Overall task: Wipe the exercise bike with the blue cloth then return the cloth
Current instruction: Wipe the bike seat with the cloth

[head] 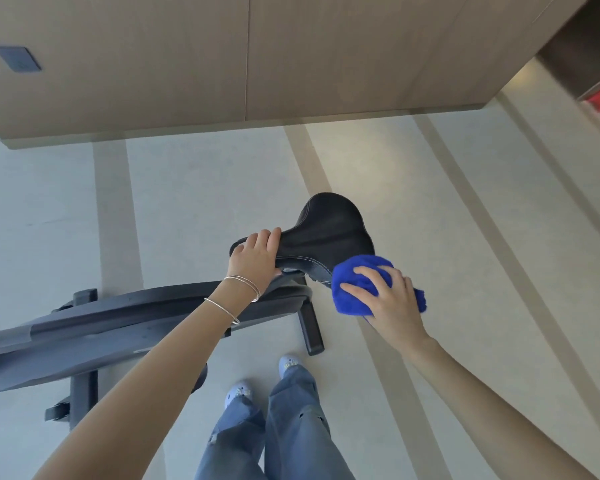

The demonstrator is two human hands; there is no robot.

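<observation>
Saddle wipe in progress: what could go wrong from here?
1. The blue cloth is bunched under the right hand at the near edge of the saddle, partly hanging off; it may skip the far side.
2. The left hand grips the saddle's nose, so that part may stay unwiped unless the grip shifts.
3. The feet stand near the bike's rear stabiliser bar: a possible trip.
</observation>
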